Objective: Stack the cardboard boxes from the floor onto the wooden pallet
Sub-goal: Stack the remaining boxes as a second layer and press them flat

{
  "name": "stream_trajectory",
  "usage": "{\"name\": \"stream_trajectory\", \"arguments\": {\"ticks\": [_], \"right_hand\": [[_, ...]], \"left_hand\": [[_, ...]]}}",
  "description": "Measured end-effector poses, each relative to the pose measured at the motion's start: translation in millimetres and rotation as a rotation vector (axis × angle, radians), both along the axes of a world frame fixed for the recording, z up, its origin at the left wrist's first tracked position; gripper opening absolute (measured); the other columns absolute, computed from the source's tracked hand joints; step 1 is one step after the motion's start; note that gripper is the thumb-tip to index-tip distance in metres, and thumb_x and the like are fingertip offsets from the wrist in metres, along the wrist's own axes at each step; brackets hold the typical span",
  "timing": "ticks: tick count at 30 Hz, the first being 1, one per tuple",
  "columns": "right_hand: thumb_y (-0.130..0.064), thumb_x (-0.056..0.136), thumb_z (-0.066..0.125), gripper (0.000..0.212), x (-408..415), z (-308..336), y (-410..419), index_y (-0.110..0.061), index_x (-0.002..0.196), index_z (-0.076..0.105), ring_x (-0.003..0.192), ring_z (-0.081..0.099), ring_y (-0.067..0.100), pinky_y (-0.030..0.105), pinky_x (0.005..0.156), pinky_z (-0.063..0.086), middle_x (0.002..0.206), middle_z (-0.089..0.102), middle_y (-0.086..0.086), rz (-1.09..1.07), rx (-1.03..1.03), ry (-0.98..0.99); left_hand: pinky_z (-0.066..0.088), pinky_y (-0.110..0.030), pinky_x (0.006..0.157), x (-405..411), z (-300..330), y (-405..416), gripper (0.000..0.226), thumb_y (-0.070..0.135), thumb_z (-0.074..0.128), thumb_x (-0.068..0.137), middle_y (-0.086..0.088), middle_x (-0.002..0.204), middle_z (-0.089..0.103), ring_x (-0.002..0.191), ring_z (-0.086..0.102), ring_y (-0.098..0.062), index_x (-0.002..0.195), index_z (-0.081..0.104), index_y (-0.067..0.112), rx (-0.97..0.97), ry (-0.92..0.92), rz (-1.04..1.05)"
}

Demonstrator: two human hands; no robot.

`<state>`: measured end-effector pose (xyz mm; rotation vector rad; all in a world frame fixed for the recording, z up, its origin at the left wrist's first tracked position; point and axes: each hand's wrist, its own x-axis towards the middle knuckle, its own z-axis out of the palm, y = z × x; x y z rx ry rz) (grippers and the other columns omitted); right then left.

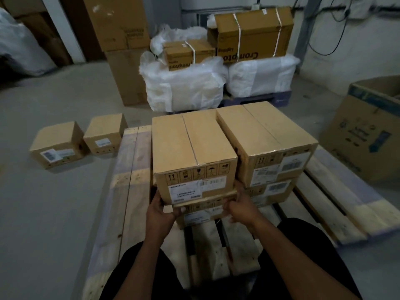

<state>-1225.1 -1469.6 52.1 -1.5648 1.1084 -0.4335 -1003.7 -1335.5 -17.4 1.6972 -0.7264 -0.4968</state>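
A wooden pallet point(129, 191) lies on the floor in front of me. On it stand two stacks of cardboard boxes, side by side. My left hand point(160, 211) and my right hand point(240, 207) grip the lower front corners of the top left box point(190, 146), which rests on a lower box point(205, 213). Beside it, the top right box point(266, 137) sits on another box point(272, 191). Two smaller boxes stand on the floor to the left: one point(58, 144) nearer me, one point(105, 133) close to the pallet's edge.
A large open carton point(365, 131) stands on the floor at the right. Behind the pallet are white plastic-wrapped bundles point(184, 87) with strapped cartons point(253, 31) on top, and tall cartons point(125, 68) at back left. Grey floor point(54, 213) lies to my left.
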Motion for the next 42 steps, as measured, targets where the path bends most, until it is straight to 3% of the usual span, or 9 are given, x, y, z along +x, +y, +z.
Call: {"name": "stream_trajectory", "arguments": {"ticks": [10, 17, 21, 26, 33, 36, 38, 40, 42], "right_hand": [[-0.01, 0.089, 0.061, 0.063, -10.9, 3.1, -4.3, -0.047, 0.135, 0.039, 0.09, 0.075, 0.026, 0.034, 0.058, 0.057, 0.108, 0.071, 0.003, -0.046, 0.079, -0.006], [-0.014, 0.089, 0.065, 0.051, -9.8, 0.4, -2.4, -0.041, 0.128, 0.047, 0.088, 0.075, 0.026, 0.036, 0.061, 0.059, 0.108, 0.072, 0.003, -0.065, 0.082, -0.014], [-0.009, 0.087, 0.067, 0.049, -9.1, -4.0, -6.5, -0.039, 0.121, 0.05, 0.079, 0.074, 0.024, 0.035, 0.059, 0.058, 0.104, 0.074, 0.007, -0.068, 0.099, -0.04], [-0.007, 0.091, 0.062, 0.04, -10.0, -5.6, -7.8, -0.034, 0.118, 0.053, 0.077, 0.07, 0.022, 0.032, 0.059, 0.055, 0.105, 0.073, 0.011, -0.077, 0.108, -0.04], [-0.012, 0.09, 0.064, 0.035, -7.9, -3.6, -3.7, -0.038, 0.112, 0.054, 0.081, 0.071, 0.022, 0.034, 0.061, 0.056, 0.104, 0.073, 0.007, -0.069, 0.118, -0.051], [-0.014, 0.088, 0.064, 0.028, -10.0, -0.5, -9.4, -0.031, 0.111, 0.06, 0.084, 0.07, 0.024, 0.041, 0.067, 0.061, 0.102, 0.072, 0.009, -0.181, 0.11, -0.027], [-0.023, 0.08, 0.064, 0.039, -21.3, 4.7, -26.6, -0.022, 0.119, 0.06, 0.092, 0.069, 0.026, 0.049, 0.083, 0.062, 0.105, 0.071, 0.007, -0.382, 0.011, 0.005], [-0.032, 0.075, 0.067, 0.046, -40.6, 19.3, -46.5, -0.022, 0.119, 0.059, 0.098, 0.067, 0.025, 0.046, 0.09, 0.059, 0.111, 0.071, 0.004, -0.57, -0.104, -0.017], [-0.042, 0.079, 0.073, 0.047, -58.2, 34.4, -66.0, -0.017, 0.115, 0.056, 0.098, 0.066, 0.027, 0.039, 0.086, 0.055, 0.114, 0.068, 0.008, -0.731, -0.194, -0.092]], "left_hand": [[0.058, -0.042, 0.103, -7.9, -4.1, -5.9, 0.089, 0.002, 0.088, 0.075, 0.012, 0.131, 0.071, 0.123, 0.065, -0.007, 0.151, 0.049, 0.027, 0.057, -0.061, -0.051], [0.055, -0.027, 0.088, -15.7, 4.9, -4.3, 0.052, 0.015, 0.083, 0.084, 0.002, 0.119, 0.077, 0.109, 0.072, -0.017, 0.132, 0.066, 0.025, 0.181, -0.235, 0.029], [0.059, -0.03, 0.079, -13.3, 5.0, -5.3, 0.047, 0.024, 0.08, 0.088, 0.001, 0.116, 0.078, 0.097, 0.074, -0.018, 0.133, 0.066, 0.024, 0.22, -0.359, 0.039], [0.047, -0.024, 0.062, -15.1, 5.6, -6.3, 0.046, 0.04, 0.075, 0.092, 0.001, 0.108, 0.077, 0.081, 0.066, -0.013, 0.131, 0.064, 0.019, 0.301, -0.457, 0.016], [0.056, -0.033, 0.071, -10.3, -2.8, -8.1, 0.057, 0.052, 0.067, 0.092, -0.001, 0.118, 0.076, 0.1, 0.073, -0.026, 0.141, 0.056, 0.025, 0.348, -0.466, 0.018], [0.056, -0.047, 0.099, -6.8, 3.5, -9.8, 0.107, 0.068, 0.079, 0.074, -0.002, 0.151, 0.055, 0.134, 0.057, -0.027, 0.16, 0.029, 0.03, 0.235, -0.331, -0.011], [0.039, -0.054, 0.12, -14.0, 24.8, -10.9, 0.135, 0.08, 0.081, 0.062, 0.001, 0.17, 0.027, 0.154, 0.032, -0.023, 0.165, 0.006, 0.035, 0.069, -0.295, 0.062], [0.022, -0.052, 0.127, -29.0, 63.1, -12.9, 0.13, 0.078, 0.075, 0.069, -0.003, 0.174, 0.01, 0.16, 0.014, -0.023, 0.166, 0.003, 0.03, -0.049, -0.515, 0.165], [0.019, -0.05, 0.128, -45.0, 105.2, -17.8, 0.107, 0.066, 0.072, 0.079, -0.014, 0.172, 0.015, 0.16, 0.013, -0.031, 0.163, 0.029, 0.015, -0.181, -0.862, 0.219]]}}
